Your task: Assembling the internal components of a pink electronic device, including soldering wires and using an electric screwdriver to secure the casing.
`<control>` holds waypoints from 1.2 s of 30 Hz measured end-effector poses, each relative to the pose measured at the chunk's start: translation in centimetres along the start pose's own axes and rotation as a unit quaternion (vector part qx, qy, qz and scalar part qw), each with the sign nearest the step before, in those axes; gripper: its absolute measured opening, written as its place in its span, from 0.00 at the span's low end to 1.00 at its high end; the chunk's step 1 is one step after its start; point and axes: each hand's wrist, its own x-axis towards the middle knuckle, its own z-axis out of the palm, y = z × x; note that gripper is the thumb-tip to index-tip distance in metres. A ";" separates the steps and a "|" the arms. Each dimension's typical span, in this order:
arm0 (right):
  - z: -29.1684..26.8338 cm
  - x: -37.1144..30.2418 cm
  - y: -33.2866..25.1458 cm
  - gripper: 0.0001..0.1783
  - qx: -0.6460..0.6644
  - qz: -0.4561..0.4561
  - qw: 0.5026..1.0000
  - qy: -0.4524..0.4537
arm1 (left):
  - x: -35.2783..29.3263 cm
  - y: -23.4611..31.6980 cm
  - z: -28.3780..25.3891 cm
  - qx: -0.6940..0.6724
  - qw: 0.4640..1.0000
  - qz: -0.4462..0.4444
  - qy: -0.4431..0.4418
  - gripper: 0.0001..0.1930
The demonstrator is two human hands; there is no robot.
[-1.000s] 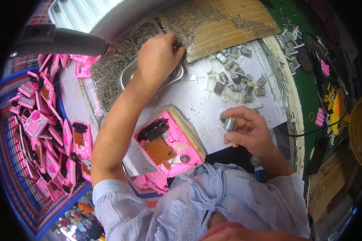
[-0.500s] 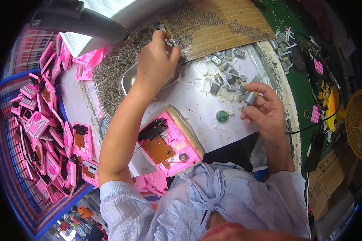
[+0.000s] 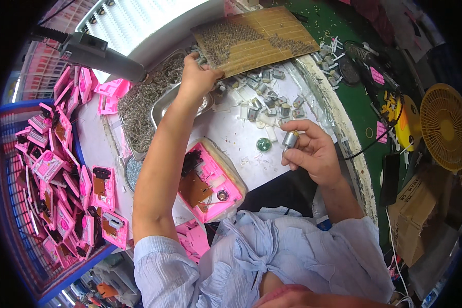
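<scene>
A small silver motor (image 3: 290, 138) is pinched between the thumb and fingers of my right hand (image 3: 313, 151), above the right part of the white table. My left hand (image 3: 197, 82) reaches to the far side, between the steel tray (image 3: 161, 105) and the cardboard sheet. Its fingers are curled about a small greyish piece, mostly hidden, that I cannot make out. In front of me an open pink plastic case (image 3: 218, 200) lies on a padded block, with a brown board and a round metal part inside. Several loose motors (image 3: 272, 102) are piled beyond my right hand.
Small metal parts cover a large tray (image 3: 133, 113) and the cardboard sheet (image 3: 292, 31). A grey tool (image 3: 108, 59) juts in at upper left. The blue basket (image 3: 7, 108) holds several pink cases. A round green container (image 3: 264, 145) and yellow fan (image 3: 445, 128) are rightward.
The view has shifted, so the table things sit further left. My left hand has drawn slightly nearer, by the cardboard's near-left corner. My right hand still holds the motor.
</scene>
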 end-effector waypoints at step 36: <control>1.6 3.2 2.3 0.28 -0.011 0.102 0.994 -0.020 | -1.4 -2.1 -4.1 0.425 0.878 0.216 0.035 0.13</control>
